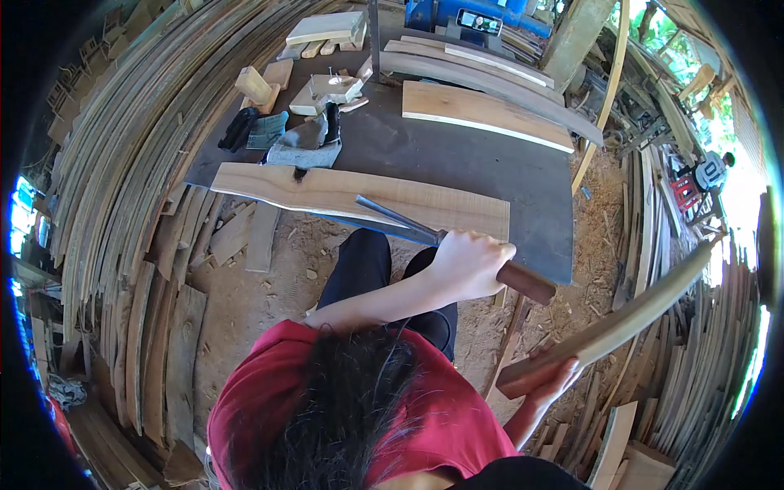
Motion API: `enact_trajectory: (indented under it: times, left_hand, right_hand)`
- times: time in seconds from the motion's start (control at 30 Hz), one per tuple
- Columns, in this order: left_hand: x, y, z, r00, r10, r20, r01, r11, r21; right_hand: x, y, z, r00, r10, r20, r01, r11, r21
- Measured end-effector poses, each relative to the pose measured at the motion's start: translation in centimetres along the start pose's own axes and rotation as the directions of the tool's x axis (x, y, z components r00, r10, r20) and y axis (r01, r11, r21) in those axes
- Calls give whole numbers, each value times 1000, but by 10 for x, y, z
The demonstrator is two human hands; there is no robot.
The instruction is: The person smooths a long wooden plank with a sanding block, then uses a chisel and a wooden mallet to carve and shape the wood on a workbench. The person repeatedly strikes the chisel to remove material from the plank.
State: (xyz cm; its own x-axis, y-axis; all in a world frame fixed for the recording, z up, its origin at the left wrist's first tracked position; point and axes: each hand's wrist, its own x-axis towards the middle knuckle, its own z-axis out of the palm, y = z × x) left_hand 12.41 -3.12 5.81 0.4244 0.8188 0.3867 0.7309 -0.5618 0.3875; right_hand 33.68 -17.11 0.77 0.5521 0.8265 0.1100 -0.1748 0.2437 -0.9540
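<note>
My left hand (469,263) is closed round the handle of a chisel (396,216). Its long metal blade points up and left above a pale wooden board (327,189); I cannot tell whether the tip touches. The brown butt of the handle sticks out past my fist. That board lies along the near edge of a dark table (457,155) and has a dark knot near its left part. Low on the right, my right hand (555,376) grips the lower end of a long, curved piece of wood (612,327), which slants up to the right.
On the table lie a wide plank (482,114), a torn cloth-like bundle (306,143) and wooden blocks (261,88). A phone (479,22) stands at the back. Stacked timber (139,139) lines both sides. A person (710,171) sits far right.
</note>
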Motion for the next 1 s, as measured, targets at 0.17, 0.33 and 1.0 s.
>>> enact_trajectory:
  times: [0.17, 0.33, 1.0]
  left_hand:
    - [2, 1, -2, 999, -16, 35, 16, 1000, 0]
    - [0, -16, -9, 997, -66, -35, 67, 997, 39]
    - [-7, -34, -20, 990, -128, -60, 130, 991, 32]
  right_hand:
    - [-15, 24, -6, 971, 56, 233, -28, 992, -121]
    - [-26, 20, 7, 966, 144, 214, -102, 976, -193]
    - [-33, 53, 10, 973, 212, 88, -206, 976, -75]
